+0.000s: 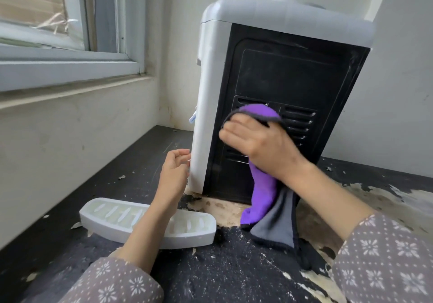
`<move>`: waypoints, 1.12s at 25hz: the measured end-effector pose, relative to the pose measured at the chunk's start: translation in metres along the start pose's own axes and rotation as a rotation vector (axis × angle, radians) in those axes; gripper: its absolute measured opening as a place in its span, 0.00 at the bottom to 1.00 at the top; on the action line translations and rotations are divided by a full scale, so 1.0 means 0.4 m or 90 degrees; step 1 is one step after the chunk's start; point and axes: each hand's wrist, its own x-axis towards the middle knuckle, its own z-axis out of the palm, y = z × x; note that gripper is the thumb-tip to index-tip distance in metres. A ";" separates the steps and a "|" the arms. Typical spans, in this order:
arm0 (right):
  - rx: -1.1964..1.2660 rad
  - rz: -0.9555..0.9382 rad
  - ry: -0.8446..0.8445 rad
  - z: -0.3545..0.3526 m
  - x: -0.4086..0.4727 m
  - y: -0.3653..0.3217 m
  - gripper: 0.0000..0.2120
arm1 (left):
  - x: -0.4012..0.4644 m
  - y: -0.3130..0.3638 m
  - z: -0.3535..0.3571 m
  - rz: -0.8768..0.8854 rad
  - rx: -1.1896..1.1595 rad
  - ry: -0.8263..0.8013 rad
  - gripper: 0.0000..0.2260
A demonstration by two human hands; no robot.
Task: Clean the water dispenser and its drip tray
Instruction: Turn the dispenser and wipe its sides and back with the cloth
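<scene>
1. Right hand (pixel 260 143) pressing a purple-and-grey cloth (pixel 264 197) flat against the black back panel (pixel 281 77) of the dispenser (pixel 269 21); fingers curled over the cloth's upper fold, close together, thumb side toward the white corner. Loose tail of cloth hanging down to the counter (pixel 140 162).
2. Left hand (pixel 174 171) steadying the white corner edge low down; fingers loosely bent, tips just touching the casing, gripping nothing firmly as far as can be told.
3. Cloth sitting over the vent slots (pixel 300 124), with dust streaks visible along the panel's edges above.
4. Dispenser standing on the counter in the corner, turned back-side toward the camera, apparently tilted a little away.
5. Tray (pixel 150 223) lying on the counter just left of and in front of the dispenser, partly under the left forearm, apart from its seat.
6. Likely step: wiping the back panel; tray seemingly not yet refitted.
7. Risks, judged from here:
   - Hard push from the right hand against a light left-hand hold: dispenser sliding or tipping toward the wall.
   - Cloth edge snagging in the slots, or damp reaching the inside through them.
   - Hanging tail dragging through flaked paint and grit, then smearing it back on the panel.
   - Left forearm nudging the tray along the counter.
</scene>
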 end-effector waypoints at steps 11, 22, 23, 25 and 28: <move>0.038 -0.119 -0.088 0.076 -0.070 -0.097 0.13 | -0.007 0.003 0.005 0.017 -0.005 -0.012 0.14; 0.060 0.102 -0.063 -0.006 -0.060 0.006 0.31 | 0.003 -0.010 0.004 0.001 0.026 0.004 0.13; 0.040 0.136 -0.058 -0.019 -0.034 0.034 0.31 | 0.003 -0.007 0.004 -0.005 0.025 0.006 0.11; 0.003 0.213 -0.049 -0.043 0.025 0.078 0.30 | -0.001 -0.002 0.004 -0.009 0.016 0.008 0.08; -0.033 0.307 -0.063 -0.053 0.091 0.113 0.35 | -0.011 0.008 0.006 0.007 -0.007 0.001 0.11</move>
